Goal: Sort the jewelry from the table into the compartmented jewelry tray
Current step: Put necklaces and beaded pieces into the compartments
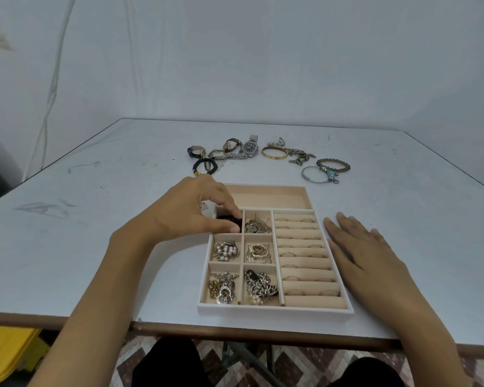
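A beige compartmented jewelry tray [274, 310] lies at the table's near edge. My left hand [190, 209] pinches a black beaded piece [229, 219] down in the tray's top-left small compartment. My right hand [366, 252] rests flat and open on the table, touching the tray's right wall. The other small compartments hold pearl pieces [225, 250], gold hoops [258, 252] and silver chains [260, 284]. Ring rolls [305, 258] fill the right side. On the table beyond lie several watches [250, 148], a black bead bracelet [205, 166], a gold bangle [274, 153] and a silver bangle [315, 174].
A long compartment [271, 196] at the tray's far end shows nothing in it. A green bead bracelet [333, 164] and a charm chain [299, 156] lie at the far right of the loose pile. The table's front edge [235, 329] runs just under the tray.
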